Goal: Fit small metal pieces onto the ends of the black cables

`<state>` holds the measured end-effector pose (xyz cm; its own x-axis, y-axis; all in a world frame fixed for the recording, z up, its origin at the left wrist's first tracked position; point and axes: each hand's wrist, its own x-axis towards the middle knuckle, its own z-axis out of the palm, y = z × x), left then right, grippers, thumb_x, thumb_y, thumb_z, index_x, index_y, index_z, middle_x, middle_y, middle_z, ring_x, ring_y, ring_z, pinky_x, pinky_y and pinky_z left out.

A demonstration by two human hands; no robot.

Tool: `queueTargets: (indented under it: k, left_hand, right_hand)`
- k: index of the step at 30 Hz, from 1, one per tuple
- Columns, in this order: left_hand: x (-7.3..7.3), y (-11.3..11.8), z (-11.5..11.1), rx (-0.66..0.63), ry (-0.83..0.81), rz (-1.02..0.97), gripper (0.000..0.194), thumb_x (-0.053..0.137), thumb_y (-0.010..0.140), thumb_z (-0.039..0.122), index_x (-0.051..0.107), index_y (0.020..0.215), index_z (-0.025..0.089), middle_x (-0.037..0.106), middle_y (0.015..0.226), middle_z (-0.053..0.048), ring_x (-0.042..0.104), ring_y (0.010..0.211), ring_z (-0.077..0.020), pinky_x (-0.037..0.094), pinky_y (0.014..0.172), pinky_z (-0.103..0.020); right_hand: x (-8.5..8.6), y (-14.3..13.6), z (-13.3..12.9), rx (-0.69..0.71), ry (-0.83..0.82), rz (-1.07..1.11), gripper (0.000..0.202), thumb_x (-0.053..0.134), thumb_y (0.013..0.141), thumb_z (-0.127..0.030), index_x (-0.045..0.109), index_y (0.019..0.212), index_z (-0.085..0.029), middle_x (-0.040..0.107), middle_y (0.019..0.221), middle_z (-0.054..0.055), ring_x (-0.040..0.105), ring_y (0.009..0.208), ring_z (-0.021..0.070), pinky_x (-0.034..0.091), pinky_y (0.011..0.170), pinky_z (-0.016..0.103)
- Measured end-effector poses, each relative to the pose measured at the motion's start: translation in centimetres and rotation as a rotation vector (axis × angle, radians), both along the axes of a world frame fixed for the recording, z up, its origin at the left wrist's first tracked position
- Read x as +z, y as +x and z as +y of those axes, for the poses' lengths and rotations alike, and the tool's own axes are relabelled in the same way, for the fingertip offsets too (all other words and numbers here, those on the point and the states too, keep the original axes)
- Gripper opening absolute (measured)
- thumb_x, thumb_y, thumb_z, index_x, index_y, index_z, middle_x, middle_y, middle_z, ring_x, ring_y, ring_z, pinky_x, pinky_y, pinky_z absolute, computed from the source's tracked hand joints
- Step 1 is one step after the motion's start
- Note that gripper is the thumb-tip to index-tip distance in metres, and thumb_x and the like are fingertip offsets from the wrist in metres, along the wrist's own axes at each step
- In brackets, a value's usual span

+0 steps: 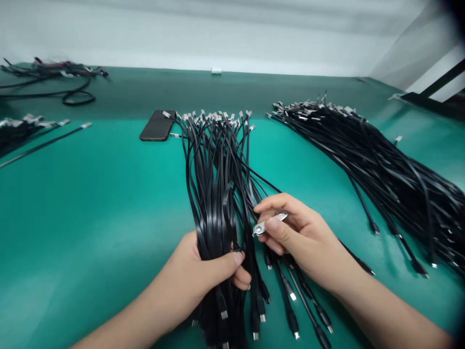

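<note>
My left hand [214,271] is closed round a thick bundle of flat black cables [214,194] near their lower end. One cable's dark end stands up by my left thumb. In my right hand [298,232] is a small silver nail clipper [271,224], pinched between thumb and fingers just right of the bundle. Silver connector tips [293,296] poke out below both hands, while the far ends of the cables carry whitish tags or metal ends, too small to tell apart.
A dark phone [158,126] lies behind the bundle on the green table [109,194]. On the right is a large heap of black cables [378,165]. More cables [25,128] lie at the left edge, and a tangled pile [69,70] sits at the back left.
</note>
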<state>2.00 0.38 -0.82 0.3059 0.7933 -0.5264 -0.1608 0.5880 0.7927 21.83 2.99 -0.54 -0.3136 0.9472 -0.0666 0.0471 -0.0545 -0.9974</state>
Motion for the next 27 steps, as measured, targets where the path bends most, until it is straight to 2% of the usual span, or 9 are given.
queueTargets:
  k: [3, 6, 8, 10, 12, 16, 18, 21, 27]
  left_hand:
    - [0.2, 0.0, 0.0, -0.010, -0.004, 0.037, 0.013, 0.079, 0.080, 0.025, 0.074, 0.074, 0.015, 0.077, 0.061, -0.004, 0.070, 0.058, -0.0148, 0.056, 0.060, -0.020]
    - [0.5, 0.0, 0.0, -0.007, -0.014, 0.063, 0.012, 0.078, 0.080, 0.025, 0.075, 0.073, 0.016, 0.077, 0.060, -0.004, 0.069, 0.058, -0.0145, 0.055, 0.059, -0.019]
    - [0.5, 0.0, 0.0, -0.011, -0.018, 0.065, 0.013, 0.077, 0.080, 0.025, 0.075, 0.071, 0.016, 0.077, 0.059, -0.004, 0.068, 0.057, -0.0147, 0.054, 0.056, -0.019]
    - [0.4, 0.0, -0.1, -0.007, -0.022, 0.066, 0.014, 0.077, 0.079, 0.026, 0.075, 0.069, 0.017, 0.076, 0.059, -0.004, 0.067, 0.056, -0.0154, 0.053, 0.052, -0.019]
    - [0.2, 0.0, -0.1, 0.003, -0.012, 0.064, 0.014, 0.078, 0.078, 0.027, 0.075, 0.067, 0.018, 0.076, 0.058, -0.004, 0.068, 0.056, -0.0165, 0.053, 0.051, -0.020]
    - [0.0, 0.1, -0.1, 0.005, 0.027, 0.052, 0.014, 0.078, 0.077, 0.027, 0.076, 0.066, 0.019, 0.075, 0.058, -0.003, 0.069, 0.059, -0.0162, 0.054, 0.055, -0.019]
    - [-0.1, 0.1, -0.1, -0.007, 0.030, 0.049, 0.016, 0.077, 0.077, 0.027, 0.075, 0.063, 0.019, 0.075, 0.059, -0.003, 0.069, 0.059, -0.0153, 0.053, 0.057, -0.018]
    - [-0.1, 0.0, 0.0, -0.011, 0.033, 0.030, 0.016, 0.077, 0.077, 0.027, 0.074, 0.063, 0.019, 0.075, 0.060, -0.003, 0.069, 0.061, -0.0161, 0.052, 0.058, -0.019]
    - [-0.3, -0.6, 0.2, -0.110, 0.047, -0.008, 0.020, 0.075, 0.083, 0.031, 0.074, 0.066, 0.018, 0.075, 0.068, -0.002, 0.068, 0.066, -0.0158, 0.052, 0.063, -0.022]
  right_hand:
    - [0.0, 0.2, -0.1, 0.047, -0.042, -0.088, 0.014, 0.061, 0.099, -0.034, 0.064, 0.095, -0.021, 0.058, 0.062, -0.005, 0.045, 0.051, 0.0100, 0.034, 0.047, 0.022]
    - [0.0, 0.0, -0.3, 0.129, -0.115, -0.076, 0.006, 0.065, 0.093, -0.026, 0.065, 0.097, -0.020, 0.062, 0.073, -0.002, 0.058, 0.066, 0.0119, 0.046, 0.059, 0.023]
    - [0.1, -0.1, -0.4, 0.127, -0.136, -0.054, 0.014, 0.068, 0.088, -0.018, 0.063, 0.100, -0.021, 0.063, 0.080, -0.002, 0.062, 0.075, 0.0130, 0.050, 0.067, 0.024]
    - [0.2, -0.1, -0.4, 0.122, -0.115, -0.096, 0.012, 0.066, 0.088, -0.015, 0.063, 0.097, -0.022, 0.061, 0.076, -0.003, 0.061, 0.072, 0.0124, 0.050, 0.065, 0.024]
    - [0.2, 0.0, -0.5, 0.128, -0.034, -0.171, 0.011, 0.063, 0.091, -0.014, 0.066, 0.096, -0.023, 0.060, 0.078, -0.003, 0.059, 0.070, 0.0121, 0.049, 0.063, 0.023]
    - [0.3, 0.3, -0.8, 0.142, 0.291, -0.341, 0.016, 0.064, 0.095, -0.014, 0.074, 0.100, -0.025, 0.062, 0.101, 0.003, 0.063, 0.088, 0.0149, 0.052, 0.072, 0.026]
    - [0.3, 0.3, -1.0, 0.135, 0.411, -0.419, 0.015, 0.064, 0.097, -0.018, 0.073, 0.107, -0.024, 0.064, 0.096, 0.003, 0.064, 0.084, 0.0153, 0.052, 0.070, 0.027]
    - [0.4, 0.2, -1.2, 0.116, 0.492, -0.489, 0.011, 0.066, 0.098, -0.022, 0.072, 0.107, -0.022, 0.065, 0.086, 0.002, 0.063, 0.073, 0.0150, 0.050, 0.062, 0.028]
    - [0.0, 0.1, -1.1, 0.030, 0.683, -0.598, 0.012, 0.069, 0.093, -0.012, 0.070, 0.104, -0.016, 0.062, 0.089, 0.003, 0.058, 0.068, 0.0126, 0.049, 0.058, 0.027]
